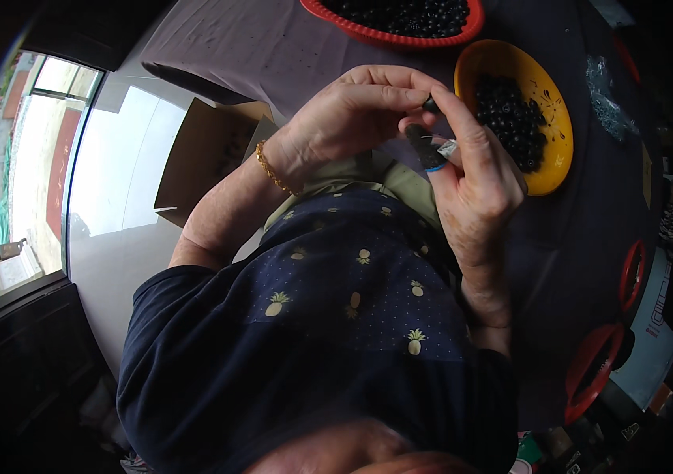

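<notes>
Above my lap, my two hands meet at a small dark round ball (430,104), perhaps a berry or seed. My left hand (340,110), with a gold bracelet (273,170) at the wrist, pinches it between thumb and forefinger. The forefinger of my right hand (478,178) presses it from the other side. A black cover (421,146) with a blue edge sits on my right thumb, with a small shiny piece beside it. To the right, a yellow oval bowl (559,162) holds a heap of glossy dark balls (510,118) and some dark scraps.
A red basket (384,37) full of similar dark balls stands at the far edge of view on the cloth-covered table (249,39). An open cardboard box (194,158) is below my left forearm. Crumpled clear plastic (609,99) and red-rimmed round things (593,371) lie at the right.
</notes>
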Action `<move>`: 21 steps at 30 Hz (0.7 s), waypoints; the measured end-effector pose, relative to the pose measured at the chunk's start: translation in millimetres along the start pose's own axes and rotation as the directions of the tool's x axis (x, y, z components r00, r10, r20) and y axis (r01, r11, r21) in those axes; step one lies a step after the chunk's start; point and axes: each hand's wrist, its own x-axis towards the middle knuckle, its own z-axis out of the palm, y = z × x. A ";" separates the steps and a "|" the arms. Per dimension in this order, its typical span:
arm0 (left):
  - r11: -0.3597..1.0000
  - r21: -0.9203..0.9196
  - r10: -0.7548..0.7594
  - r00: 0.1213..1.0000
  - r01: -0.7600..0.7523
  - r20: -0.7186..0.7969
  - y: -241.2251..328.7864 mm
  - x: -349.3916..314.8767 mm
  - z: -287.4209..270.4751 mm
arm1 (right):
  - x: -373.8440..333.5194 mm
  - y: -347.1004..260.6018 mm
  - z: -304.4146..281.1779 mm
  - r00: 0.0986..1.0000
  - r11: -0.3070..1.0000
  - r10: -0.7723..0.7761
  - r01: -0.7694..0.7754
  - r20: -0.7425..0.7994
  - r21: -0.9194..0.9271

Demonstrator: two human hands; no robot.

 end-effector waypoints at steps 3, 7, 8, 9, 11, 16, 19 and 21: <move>0.976 0.213 0.050 0.997 -0.036 -0.059 6.1 5.1 4.9 | -1.3 4.0 -9.4 0.978 0.979 0.204 -0.202 0.052 -0.041; 0.774 0.621 0.289 0.943 -0.127 -0.168 18.1 22.6 -5.4 | 5.8 16.3 -14.3 0.812 0.871 0.464 -0.344 0.355 -0.351; 0.701 0.698 0.329 0.934 -0.144 -0.138 22.0 26.1 -5.4 | 2.0 21.9 -12.4 0.766 0.866 0.490 -0.372 0.416 -0.335; 0.638 0.762 0.317 0.940 -0.113 -0.126 26.3 31.9 -2.4 | -1.1 25.3 -9.5 0.774 0.866 0.488 -0.372 0.403 -0.334; 0.512 0.847 0.327 0.944 -0.141 -0.041 24.7 51.6 3.6 | -3.9 28.3 -3.9 0.638 0.868 0.495 -0.332 0.590 -0.370; -0.063 0.937 0.345 0.873 -0.344 0.344 -3.9 108.9 22.0 | -10.6 21.4 11.3 0.592 0.895 0.442 -0.340 0.674 -0.288; -0.179 0.875 0.213 0.851 -0.450 0.481 -24.6 142.5 17.9 | -12.1 21.4 13.2 0.623 0.919 0.393 -0.288 0.676 -0.269; -0.231 0.869 0.164 0.863 -0.437 0.477 -41.8 155.8 15.1 | -9.0 20.8 11.0 0.617 0.908 0.417 -0.311 0.667 -0.281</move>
